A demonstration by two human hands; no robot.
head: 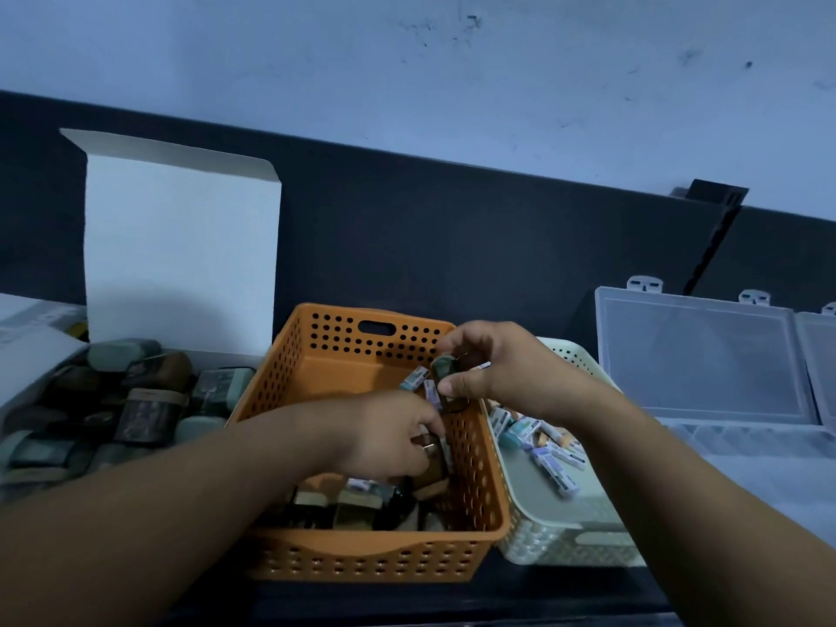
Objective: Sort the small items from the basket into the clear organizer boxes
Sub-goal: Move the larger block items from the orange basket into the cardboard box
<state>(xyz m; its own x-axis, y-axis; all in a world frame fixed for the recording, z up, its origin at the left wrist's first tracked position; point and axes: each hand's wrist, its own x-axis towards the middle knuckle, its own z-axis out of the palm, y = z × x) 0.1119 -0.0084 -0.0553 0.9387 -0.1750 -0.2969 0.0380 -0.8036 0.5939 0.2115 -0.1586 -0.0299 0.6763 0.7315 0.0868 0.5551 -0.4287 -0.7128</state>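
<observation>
Orange basket (362,543) is seen at centre of the counter (452,599), perforated walls, handle slot on the far wall. A cluster of small dark and tan items is seen in its near half; a few small white packs lie against the far right corner.

Left hand (384,438) is lowered inside the basket near the right wall. Its fingers (420,423) are curled around a brown item (434,472) with a small metal part; how firm the grip is cannot be told.

Right hand (493,368) is held above the far right corner of the basket. A dark green item (445,377) is pinched upright between thumb and curled fingers, clear of the basket floor.

Cream basket (565,536) is placed touching the right side of the orange one; small white-and-blue packs (556,459) lie loose in it.

Clear organizer boxes (701,355) are found further right, lids raised against the dark wall panel (452,242); contents of the compartments cannot be made out.

White carton (181,246) is seen at left, flap upright, filled with dark wrapped blocks (144,409).
</observation>
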